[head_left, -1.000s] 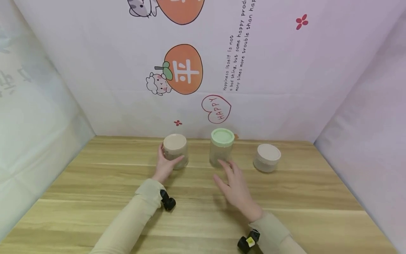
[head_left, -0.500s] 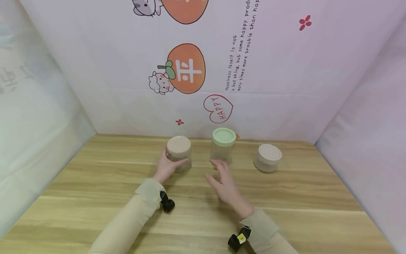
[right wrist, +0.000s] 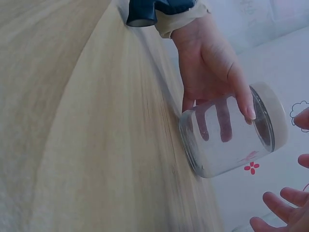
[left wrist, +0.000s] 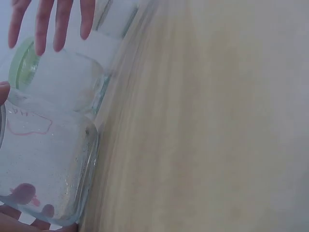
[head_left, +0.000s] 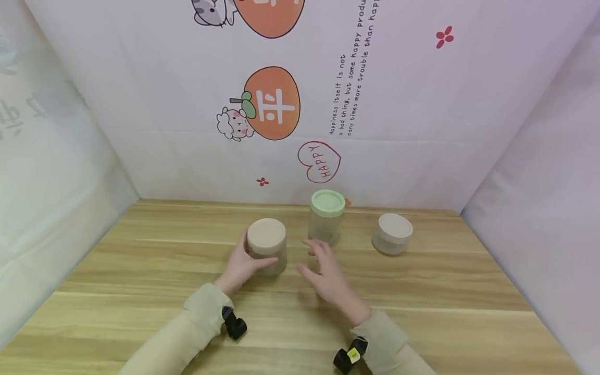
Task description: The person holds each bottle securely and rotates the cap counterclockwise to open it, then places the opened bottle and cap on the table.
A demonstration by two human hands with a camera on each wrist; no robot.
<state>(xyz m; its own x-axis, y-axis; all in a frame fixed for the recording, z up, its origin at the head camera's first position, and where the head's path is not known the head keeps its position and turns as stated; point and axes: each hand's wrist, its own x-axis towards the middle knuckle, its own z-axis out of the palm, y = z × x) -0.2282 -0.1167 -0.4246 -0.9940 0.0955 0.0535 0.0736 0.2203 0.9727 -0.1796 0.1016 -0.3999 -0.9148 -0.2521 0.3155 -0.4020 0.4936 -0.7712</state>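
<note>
In the head view my left hand grips a clear jar with a beige lid, thumb across its front and fingers behind its left side. The right wrist view shows this jar upright at the tabletop, its see-through wall revealing the fingers behind. To the right of the jar, apart from it, my right hand holds nothing, its fingers spread. Behind the right hand stands a taller clear jar with a green lid; the left wrist view also catches this green-lidded jar.
A short, wide jar with a whitish lid stands on the right part of the wood-grain table. A printed white cloth hangs along the table's back edge, with pale cloths at both sides.
My left hand has drawn the beige-lidded jar toward me and slightly right. My right hand has shifted left, toward that jar, away from the green-lidded one. The other two jars stay put.
</note>
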